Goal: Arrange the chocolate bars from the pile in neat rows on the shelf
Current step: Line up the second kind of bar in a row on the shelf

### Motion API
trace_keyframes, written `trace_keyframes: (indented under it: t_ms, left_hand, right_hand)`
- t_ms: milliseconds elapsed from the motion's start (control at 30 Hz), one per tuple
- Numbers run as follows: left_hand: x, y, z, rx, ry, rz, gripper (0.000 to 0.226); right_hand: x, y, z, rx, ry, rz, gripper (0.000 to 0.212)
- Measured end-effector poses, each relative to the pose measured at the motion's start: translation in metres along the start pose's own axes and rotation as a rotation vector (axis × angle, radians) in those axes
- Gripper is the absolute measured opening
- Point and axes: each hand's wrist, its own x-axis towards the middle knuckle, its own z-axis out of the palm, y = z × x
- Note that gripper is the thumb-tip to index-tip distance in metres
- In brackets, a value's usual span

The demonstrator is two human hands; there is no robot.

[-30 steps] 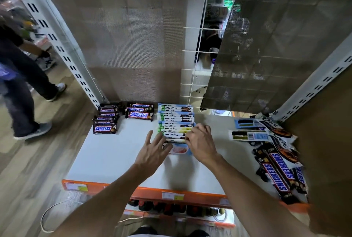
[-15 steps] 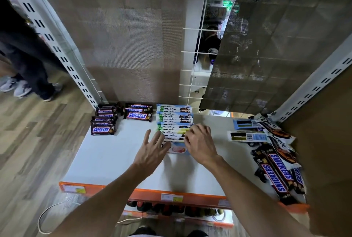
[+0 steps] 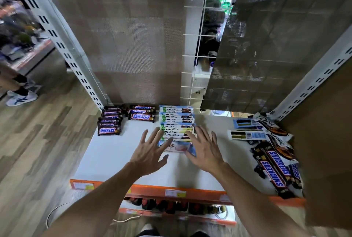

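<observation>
A white shelf (image 3: pixel 118 153) with an orange front lip carries the bars. A row of Dove bars (image 3: pixel 177 120) runs from the back wall toward me, ending in a pale blue and pink Dove bar (image 3: pixel 174 147) at the front. My left hand (image 3: pixel 150 151) hovers with spread fingers at the row's left side. My right hand (image 3: pixel 204 147) spreads its fingers at the row's right side, over the front bar's right end. Neither hand holds anything. The pile of Snickers and Dove bars (image 3: pixel 274 153) lies at the shelf's right.
Two short rows of Snickers bars (image 3: pixel 109 122) (image 3: pixel 142 113) sit at the back left. Slotted white uprights (image 3: pixel 62 46) and mesh back panels (image 3: pixel 129 50) frame the shelf. Bottles (image 3: pixel 171 206) fill the shelf below. A person's foot in a white shoe (image 3: pixel 21 97) stands at the left.
My right hand has opened from a curled pose on the row's front bars to spread fingers. The left hand stays beside the row. The person at the left has walked farther away.
</observation>
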Motion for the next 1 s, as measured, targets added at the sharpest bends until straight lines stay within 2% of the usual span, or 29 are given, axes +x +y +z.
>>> trace_keyframes:
  t_ms: [267, 600, 1000]
  left_hand:
    - [0.013, 0.016, -0.017, -0.02, -0.024, 0.057, 0.078]
    - [0.05, 0.073, -0.02, -0.044, -0.021, 0.248, 0.072]
    - [0.089, 0.149, -0.025, -0.04, -0.02, 0.436, 0.073]
  right_hand:
    - [-0.041, 0.015, -0.02, -0.016, -0.018, 0.112, 0.075]
    - [-0.112, 0.055, -0.024, -0.037, 0.094, 0.323, 0.072]
    - [-0.185, 0.098, -0.037, -0.044, 0.116, 0.534, 0.073]
